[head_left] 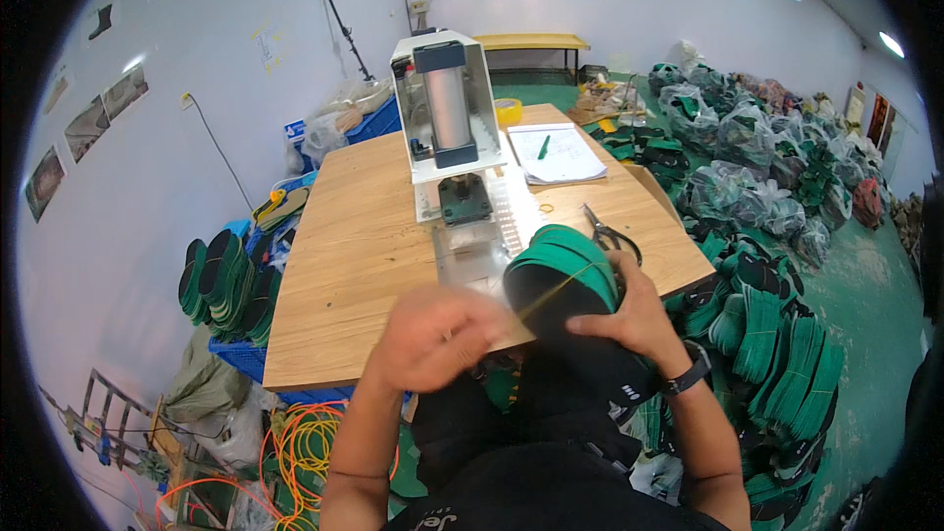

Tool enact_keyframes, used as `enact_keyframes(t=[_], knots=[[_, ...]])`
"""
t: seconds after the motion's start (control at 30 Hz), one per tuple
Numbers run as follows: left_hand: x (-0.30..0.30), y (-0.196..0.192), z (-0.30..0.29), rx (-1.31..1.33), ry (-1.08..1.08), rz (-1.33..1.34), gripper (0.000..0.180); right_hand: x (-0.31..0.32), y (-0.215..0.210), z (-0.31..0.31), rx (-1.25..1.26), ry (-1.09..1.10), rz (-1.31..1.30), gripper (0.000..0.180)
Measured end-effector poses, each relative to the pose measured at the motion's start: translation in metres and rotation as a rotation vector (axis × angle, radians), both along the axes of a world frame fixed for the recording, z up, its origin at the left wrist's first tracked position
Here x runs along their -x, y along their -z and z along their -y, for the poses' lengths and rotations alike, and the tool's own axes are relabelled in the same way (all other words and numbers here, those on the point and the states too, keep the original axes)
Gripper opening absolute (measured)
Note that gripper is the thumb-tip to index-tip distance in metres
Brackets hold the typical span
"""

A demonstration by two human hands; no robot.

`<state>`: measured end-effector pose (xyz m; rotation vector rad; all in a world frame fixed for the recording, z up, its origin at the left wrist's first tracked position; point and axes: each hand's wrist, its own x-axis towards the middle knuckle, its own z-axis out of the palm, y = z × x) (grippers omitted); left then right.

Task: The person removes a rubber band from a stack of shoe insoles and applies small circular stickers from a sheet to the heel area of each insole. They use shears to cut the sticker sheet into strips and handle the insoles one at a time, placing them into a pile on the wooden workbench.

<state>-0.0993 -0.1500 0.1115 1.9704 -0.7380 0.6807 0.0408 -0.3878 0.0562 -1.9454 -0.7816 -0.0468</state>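
My right hand grips a thick bundle of insoles, green at the edges and black on the near face. The bundle is held tilted over the table's front edge, above my lap. A thin yellowish rubber band stretches across the bundle toward my left hand. That hand is blurred, its fingers closed at the band's near end. Just beyond the bundle, scissors with dark handles lie on the wooden table. Another small rubber band lies near them.
A press machine with a metal cylinder stands mid-table. Beside it are a notepad with a green pen and a roll of yellow tape. Insole stacks lie at right, more at left. Orange hoses coil on the floor.
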Motion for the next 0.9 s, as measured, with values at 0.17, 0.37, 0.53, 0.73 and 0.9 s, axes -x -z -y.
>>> enact_keyframes(t=[0.17,0.37,0.53,0.73,0.9], knots=[[0.000,0.020,0.028,-0.248,0.118,0.083,0.011,0.029,0.001,-0.002,-0.192,0.009,0.121,0.092],[0.020,0.026,0.064,-0.335,0.006,0.144,0.020,0.047,-0.020,0.002,-0.206,-0.026,0.446,0.098],[0.021,0.056,0.056,-0.209,-0.223,0.163,0.020,0.043,-0.021,0.011,-0.355,0.079,0.519,0.093],[0.023,0.059,0.078,-0.139,-0.307,-0.037,0.022,0.036,-0.005,0.002,-0.512,-0.144,0.073,0.098],[0.027,0.053,0.097,-0.323,-0.147,0.230,0.027,0.020,0.011,0.000,-0.426,0.024,0.282,0.096]])
